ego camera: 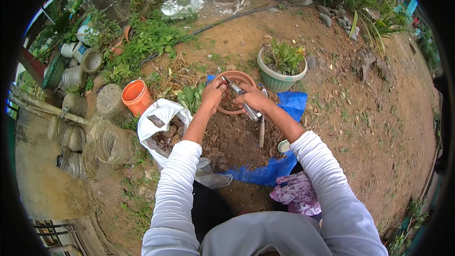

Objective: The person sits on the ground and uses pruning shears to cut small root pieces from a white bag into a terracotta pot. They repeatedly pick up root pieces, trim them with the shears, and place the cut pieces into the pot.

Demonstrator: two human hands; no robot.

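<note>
My right hand (256, 98) grips a pair of metal-handled pruning shears (237, 89), their blades pointing up and left. Close to the blade tips, my left hand (212, 96) pinches a small dark red piece (224, 83), possibly plant matter; the fingers partly hide it. Both hands are above a round terracotta-coloured pot (233, 111) with soil inside. Below the pot, loose brown soil (231, 137) lies heaped on a blue tarp (249, 175). A hand tool with a wooden handle (262, 136) rests on the soil, just under the shears' handles.
Left of the soil stands a white plastic bag (145, 128) holding clods, near an orange pot (137, 96). A green pot (280, 82) with a leafy plant stands beyond. A brush (283, 146) and patterned cloth (298, 192) lie at right. Plastic containers (112, 101) crowd the left.
</note>
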